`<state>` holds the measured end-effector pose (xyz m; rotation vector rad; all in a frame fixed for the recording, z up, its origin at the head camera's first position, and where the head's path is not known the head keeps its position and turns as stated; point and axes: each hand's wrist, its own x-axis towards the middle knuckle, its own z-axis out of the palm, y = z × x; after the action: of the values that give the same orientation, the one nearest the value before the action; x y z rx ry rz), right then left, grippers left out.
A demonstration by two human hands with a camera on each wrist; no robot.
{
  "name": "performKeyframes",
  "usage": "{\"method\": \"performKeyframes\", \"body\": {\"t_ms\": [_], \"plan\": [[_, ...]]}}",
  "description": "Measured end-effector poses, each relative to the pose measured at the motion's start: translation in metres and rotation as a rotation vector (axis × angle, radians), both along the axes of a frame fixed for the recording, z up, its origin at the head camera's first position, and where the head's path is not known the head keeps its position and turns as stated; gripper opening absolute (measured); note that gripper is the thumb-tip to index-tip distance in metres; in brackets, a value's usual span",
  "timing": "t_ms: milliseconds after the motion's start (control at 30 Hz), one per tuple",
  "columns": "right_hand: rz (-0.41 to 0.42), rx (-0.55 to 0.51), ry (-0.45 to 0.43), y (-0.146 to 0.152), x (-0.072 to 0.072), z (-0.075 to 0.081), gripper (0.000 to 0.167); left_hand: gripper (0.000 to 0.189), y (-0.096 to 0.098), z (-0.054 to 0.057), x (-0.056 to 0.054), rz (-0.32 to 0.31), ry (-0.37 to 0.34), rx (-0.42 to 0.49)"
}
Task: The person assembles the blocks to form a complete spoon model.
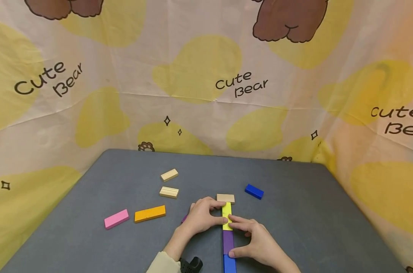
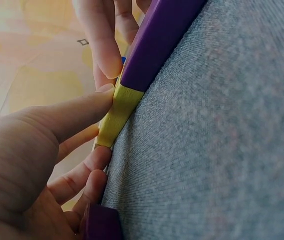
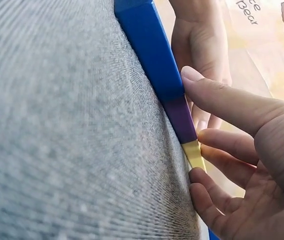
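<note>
A yellow block (image 1: 228, 206), a purple block (image 1: 228, 242) and a blue block (image 1: 229, 264) lie end to end in a straight row. A plain wooden block (image 1: 225, 198) lies crosswise at the far end. My left hand (image 1: 203, 216) holds the yellow block from the left, thumb and fingers spaced along it. From the right, my right hand (image 1: 256, 240) touches the row with fingertips by the yellow block and its thumb (image 3: 196, 80) near the blue-purple joint. Another purple block (image 2: 103, 221) lies beside my left hand, mostly hidden by it in the head view.
An orange block (image 1: 150, 214) and a pink block (image 1: 116, 219) lie to the left. Two plain wooden blocks (image 1: 169, 192) lie farther back, and a loose blue block (image 1: 254, 191) sits at the back right. Printed cloth (image 1: 199, 76) encloses the grey table (image 1: 295, 197).
</note>
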<state>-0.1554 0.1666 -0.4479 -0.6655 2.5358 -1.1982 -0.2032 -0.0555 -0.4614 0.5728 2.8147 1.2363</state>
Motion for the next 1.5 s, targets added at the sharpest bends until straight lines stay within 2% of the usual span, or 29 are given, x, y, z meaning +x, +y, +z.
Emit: {"method": "performKeyframes", "body": {"t_ms": [167, 300, 467, 567, 667, 800, 900, 1033, 1100, 1367, 1500], "plan": [[0.003, 0.001, -0.001, -0.001, -0.001, 0.0, 0.068, 0.05, -0.001, 0.0, 0.001, 0.001, 0.013, -0.014], [0.006, -0.005, 0.001, -0.001, 0.0, -0.001, 0.069, 0.048, 0.001, 0.004, 0.005, -0.01, 0.041, -0.071], [0.003, 0.0, -0.007, -0.001, 0.0, -0.001, 0.071, 0.044, -0.005, 0.016, 0.013, 0.034, 0.071, -0.07], [-0.005, 0.009, 0.002, -0.001, 0.0, -0.001, 0.072, 0.039, -0.025, 0.026, 0.02, 0.083, 0.113, -0.011], [-0.017, 0.013, 0.007, -0.001, 0.001, -0.002, 0.072, 0.037, -0.062, 0.03, 0.026, 0.151, 0.181, 0.034], [-0.027, 0.008, -0.001, 0.0, 0.003, -0.003, 0.071, 0.039, -0.119, 0.028, 0.035, 0.319, 0.22, 0.03], [-0.024, 0.004, -0.006, 0.001, 0.003, -0.003, 0.071, 0.046, -0.155, 0.026, 0.044, 0.425, 0.159, 0.001], [-0.016, 0.003, -0.003, 0.001, 0.002, -0.003, 0.072, 0.06, -0.182, 0.021, 0.055, 0.469, 0.009, 0.0], [-0.013, 0.0, -0.001, 0.0, 0.002, -0.004, 0.072, 0.063, -0.187, 0.02, 0.058, 0.475, -0.051, -0.001], [-0.013, -0.006, -0.013, 0.0, 0.001, -0.004, 0.071, 0.061, -0.189, 0.017, 0.06, 0.488, -0.186, -0.02], [-0.02, -0.007, -0.015, 0.0, 0.001, -0.003, 0.071, 0.054, -0.19, 0.014, 0.057, 0.499, -0.187, 0.004]]}}
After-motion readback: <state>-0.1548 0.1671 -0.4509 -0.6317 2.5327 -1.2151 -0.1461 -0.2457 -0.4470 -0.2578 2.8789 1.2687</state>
